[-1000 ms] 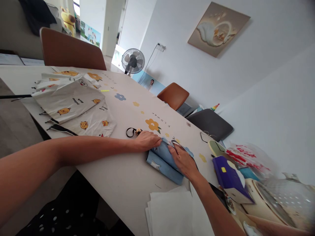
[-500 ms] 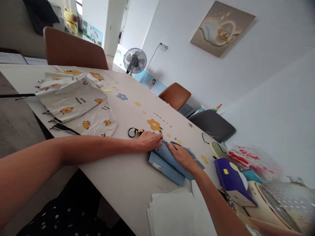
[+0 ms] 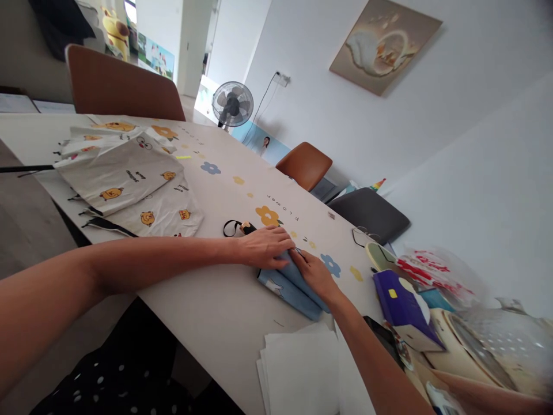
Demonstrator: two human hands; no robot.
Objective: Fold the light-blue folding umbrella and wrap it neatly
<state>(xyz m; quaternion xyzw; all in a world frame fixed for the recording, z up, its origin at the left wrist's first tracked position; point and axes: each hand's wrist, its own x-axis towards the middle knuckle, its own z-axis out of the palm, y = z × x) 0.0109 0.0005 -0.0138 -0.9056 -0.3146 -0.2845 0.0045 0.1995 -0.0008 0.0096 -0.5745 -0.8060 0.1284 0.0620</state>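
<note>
your two hands press flat on a folded light-blue printed cloth (image 3: 288, 290).

your left hand (image 3: 262, 246) covers its far end, your right hand (image 3: 314, 274) lies just beside, both spread open, gripping nothing. the cloth rests on a cream flower-print tablecloth (image 3: 224, 184); brown chairs (image 3: 123, 86) and a white wall (image 3: 432, 132) stand beyond.

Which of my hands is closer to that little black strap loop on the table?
Left. The left hand lies close beside the black strap loop; the right hand rests farther off, past the left hand, on the blue folded cloth.
</note>
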